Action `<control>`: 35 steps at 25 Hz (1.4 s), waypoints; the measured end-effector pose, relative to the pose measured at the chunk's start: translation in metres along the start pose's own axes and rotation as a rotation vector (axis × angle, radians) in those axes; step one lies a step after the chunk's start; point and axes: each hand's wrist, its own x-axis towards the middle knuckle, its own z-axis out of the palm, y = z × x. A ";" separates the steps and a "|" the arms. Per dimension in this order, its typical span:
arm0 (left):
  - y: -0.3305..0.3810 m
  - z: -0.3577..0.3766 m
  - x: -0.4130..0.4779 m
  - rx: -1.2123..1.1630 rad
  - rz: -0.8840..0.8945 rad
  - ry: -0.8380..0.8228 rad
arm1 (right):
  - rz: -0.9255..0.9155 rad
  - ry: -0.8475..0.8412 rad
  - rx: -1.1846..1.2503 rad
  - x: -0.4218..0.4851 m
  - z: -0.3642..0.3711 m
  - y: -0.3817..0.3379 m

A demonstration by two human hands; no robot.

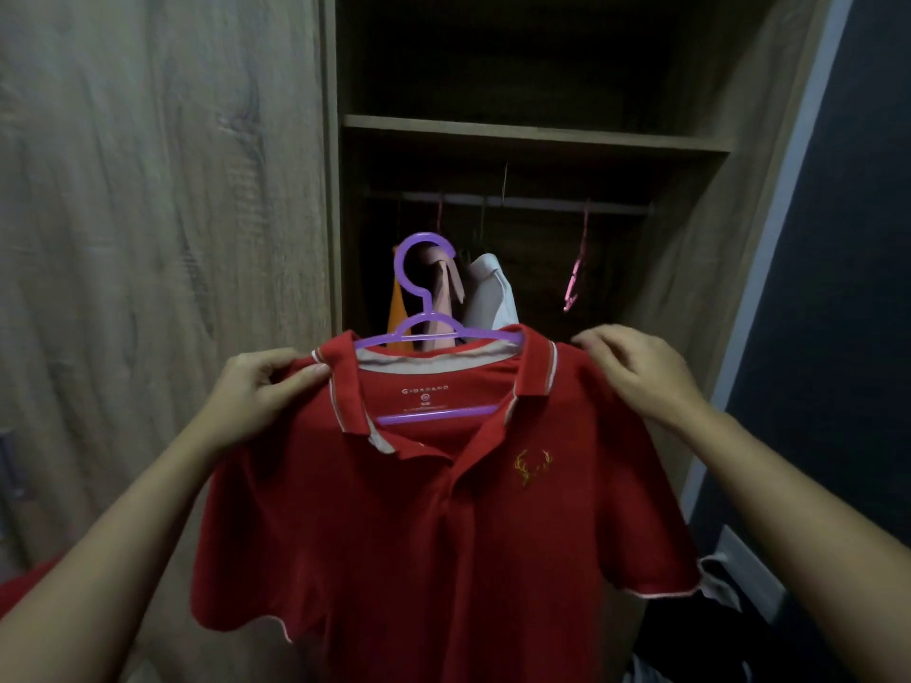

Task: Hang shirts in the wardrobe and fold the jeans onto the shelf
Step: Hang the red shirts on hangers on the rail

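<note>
Dim room, with soft light reaching only the nearest things.

The red shirt (394,510), the left hand (256,396) and the right hand (636,367) take most of the light, evenly and with only faint shadows in the folds. The purple hanger (419,288) shows bright against the dark. Behind it the wardrobe (700,248) sinks to near black: the space above the shelf (532,133) is unreadable and the hanging clothes (488,288) are murky. The wooden door (148,239) looks grey and flat, its grain soft. The wide lens bows the wardrobe's sides inward towards the top, and the picture smears towards the lower corners. The shirt's neck label is just legible.
</note>
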 end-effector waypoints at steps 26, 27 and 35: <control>0.129 0.116 0.039 0.149 -0.128 -0.278 | 0.086 -0.034 0.257 0.040 0.040 0.049; 0.130 0.132 0.045 0.129 -0.147 -0.261 | 0.117 -0.031 0.210 0.049 0.048 0.058; 0.106 0.269 0.141 0.048 -0.415 -0.115 | 0.339 0.205 0.157 0.140 0.068 0.113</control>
